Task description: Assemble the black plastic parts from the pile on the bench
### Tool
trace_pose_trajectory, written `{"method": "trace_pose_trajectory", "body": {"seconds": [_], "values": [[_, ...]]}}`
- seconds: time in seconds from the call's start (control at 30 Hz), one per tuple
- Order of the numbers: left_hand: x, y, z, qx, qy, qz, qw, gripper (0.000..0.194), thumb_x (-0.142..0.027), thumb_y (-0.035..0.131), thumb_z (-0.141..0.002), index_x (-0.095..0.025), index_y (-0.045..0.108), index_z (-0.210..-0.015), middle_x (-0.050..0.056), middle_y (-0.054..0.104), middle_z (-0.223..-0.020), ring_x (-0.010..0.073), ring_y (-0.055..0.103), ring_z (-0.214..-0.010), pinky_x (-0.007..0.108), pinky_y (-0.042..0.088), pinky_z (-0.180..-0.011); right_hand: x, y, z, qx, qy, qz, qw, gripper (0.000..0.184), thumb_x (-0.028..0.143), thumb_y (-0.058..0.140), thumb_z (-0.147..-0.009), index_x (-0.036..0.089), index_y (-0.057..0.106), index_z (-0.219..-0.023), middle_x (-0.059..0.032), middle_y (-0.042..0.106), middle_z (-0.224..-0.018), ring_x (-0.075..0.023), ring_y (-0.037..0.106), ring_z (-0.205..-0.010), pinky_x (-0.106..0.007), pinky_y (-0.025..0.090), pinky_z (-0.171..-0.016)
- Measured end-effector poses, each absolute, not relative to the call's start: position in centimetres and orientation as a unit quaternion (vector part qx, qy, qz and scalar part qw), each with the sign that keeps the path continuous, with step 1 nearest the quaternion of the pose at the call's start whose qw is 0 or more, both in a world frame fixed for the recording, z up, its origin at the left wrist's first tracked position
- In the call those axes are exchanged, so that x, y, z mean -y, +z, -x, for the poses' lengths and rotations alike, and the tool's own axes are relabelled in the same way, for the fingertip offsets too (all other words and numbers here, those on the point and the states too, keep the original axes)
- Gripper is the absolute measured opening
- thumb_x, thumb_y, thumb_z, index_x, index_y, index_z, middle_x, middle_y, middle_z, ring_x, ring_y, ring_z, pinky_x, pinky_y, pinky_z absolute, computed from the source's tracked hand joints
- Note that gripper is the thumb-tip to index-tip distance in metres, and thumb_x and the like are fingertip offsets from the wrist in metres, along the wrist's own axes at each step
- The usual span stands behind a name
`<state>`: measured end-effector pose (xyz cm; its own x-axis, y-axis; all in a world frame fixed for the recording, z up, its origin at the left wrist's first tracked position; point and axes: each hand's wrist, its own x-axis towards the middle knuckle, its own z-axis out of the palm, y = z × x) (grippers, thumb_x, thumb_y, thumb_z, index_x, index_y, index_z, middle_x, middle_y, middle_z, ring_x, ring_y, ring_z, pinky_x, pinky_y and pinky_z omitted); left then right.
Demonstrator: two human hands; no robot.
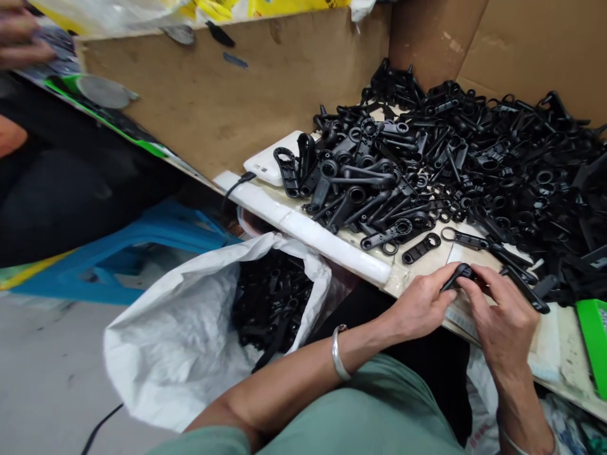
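A big heap of black plastic arm-shaped parts point(450, 158) covers the table. My left hand point(420, 303) and my right hand point(500, 316) meet at the table's front edge, both pinching one black plastic part point(459, 274) between their fingertips. A silver bangle point(339, 354) circles my left wrist. A long black part point(524, 287) lies under my right hand's fingers.
An open white sack point(180, 341) holding more black parts stands left of my lap. A white phone point(268, 161) with a cable lies by the heap. Cardboard walls point(213, 95) back the table. A blue stool point(156, 243) and another person's hand point(19, 35) are at left.
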<state>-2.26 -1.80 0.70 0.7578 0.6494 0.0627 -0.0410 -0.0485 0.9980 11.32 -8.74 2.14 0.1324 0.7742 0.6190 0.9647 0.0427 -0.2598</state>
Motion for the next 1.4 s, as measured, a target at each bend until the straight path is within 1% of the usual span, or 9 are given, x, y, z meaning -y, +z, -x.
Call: {"method": "trace_pose_trajectory", "body": {"seconds": [0.17,0.37,0.57,0.77,0.93,1.1,1.17,1.3,1.4], "values": [[2.3,1.8,2.5,-0.249,0.261,-0.698,0.619,0.046,-0.017,0.043,-0.09,-0.011,0.048,-0.136,0.01,0.069,-0.102,0.0201,0.064,-0.088,0.034,0.051,-0.085,9.0,1.5,-10.9,0.58,-0.08,0.707,0.398,0.018,0.033,0.064,-0.095,0.02,0.072,-0.104,-0.0063,0.075,-0.097,-0.0222,0.071,-0.083,-0.036,0.059,-0.082],[1.3,1.7,3.1,-0.236,0.229,-0.751,0.572,0.027,-0.033,0.056,-0.093,-0.016,0.064,-0.113,0.002,0.066,-0.082,0.0145,0.059,-0.073,0.024,0.045,-0.069,10.9,1.9,-12.3,0.56,0.085,0.695,0.442,0.015,0.036,0.069,-0.09,0.026,0.077,-0.096,-0.0034,0.076,-0.102,-0.0226,0.072,-0.09,-0.037,0.061,-0.086],[1.9,2.5,4.0,-0.204,0.187,-0.796,0.538,0.045,-0.033,0.047,-0.098,-0.017,0.048,-0.14,0.003,0.067,-0.079,0.0152,0.061,-0.07,0.024,0.047,-0.068,12.5,0.9,-13.7,0.474,0.281,0.687,0.473,0.04,0.045,0.072,-0.086,0.025,0.071,-0.121,-0.0083,0.073,-0.115,-0.0257,0.071,-0.1,-0.036,0.063,-0.081],[2.0,3.1,4.5,-0.184,0.161,-0.81,0.533,0.044,-0.03,0.036,-0.101,-0.012,0.045,-0.141,-0.001,0.06,-0.063,0.0129,0.058,-0.056,0.02,0.045,-0.057,12.3,-0.3,-11.6,0.382,0.417,0.654,0.502,0.041,0.053,0.063,-0.092,0.017,0.075,-0.107,-0.0084,0.075,-0.086,-0.0243,0.071,-0.077,-0.033,0.061,-0.064],[1.4,3.1,5.5,-0.226,0.189,-0.883,0.366,0.039,-0.028,0.032,-0.102,-0.014,0.052,-0.131,0.004,0.07,-0.074,0.0138,0.063,-0.063,0.021,0.043,-0.056,10.3,1.0,-10.1,0.46,0.346,0.693,0.434,0.04,0.054,0.057,-0.094,0.02,0.077,-0.091,-0.0035,0.072,-0.078,-0.0202,0.065,-0.067,-0.03,0.055,-0.06],[-0.8,2.8,7.0,-0.271,0.295,-0.911,0.098,0.037,-0.027,0.035,-0.103,-0.016,0.057,-0.131,0.007,0.074,-0.083,0.0176,0.07,-0.077,0.027,0.051,-0.068,7.0,2.7,-13.2,0.63,0.032,0.711,0.31,0.037,0.045,0.048,-0.1,0.02,0.074,-0.11,-0.01,0.072,-0.113,-0.0302,0.063,-0.104,-0.044,0.05,-0.095],[-2.6,2.7,7.2,-0.305,0.337,-0.891,0.007,0.035,-0.024,0.039,-0.101,-0.019,0.059,-0.129,0.012,0.074,-0.106,0.0234,0.069,-0.105,0.038,0.052,-0.091,5.4,2.7,-14.8,0.661,-0.086,0.713,0.219,0.035,0.037,0.046,-0.1,0.017,0.069,-0.117,-0.0135,0.067,-0.122,-0.0324,0.057,-0.109,-0.048,0.047,-0.096],[-6.0,3.1,6.8,-0.365,0.307,-0.879,-0.032,0.036,-0.012,0.036,-0.098,-0.017,0.064,-0.121,0.017,0.056,-0.143,0.0351,0.043,-0.141,0.07,0.027,-0.114,2.8,2.0,-17.0,0.698,-0.116,0.703,0.063,0.027,0.024,0.046,-0.098,0.017,0.069,-0.11,-0.0119,0.069,-0.101,-0.03,0.054,-0.094,-0.043,0.049,-0.081],[-7.3,3.9,6.3,-0.374,0.256,-0.892,-0.016,0.04,-0.007,0.031,-0.097,-0.014,0.063,-0.121,0.018,0.048,-0.149,0.0363,0.033,-0.146,0.076,0.015,-0.114,2.6,2.2,-17.9,0.695,-0.119,0.702,0.099,0.03,0.018,0.042,-0.097,0.019,0.071,-0.105,-0.0098,0.069,-0.091,-0.0286,0.055,-0.092,-0.041,0.049,-0.08]]}}
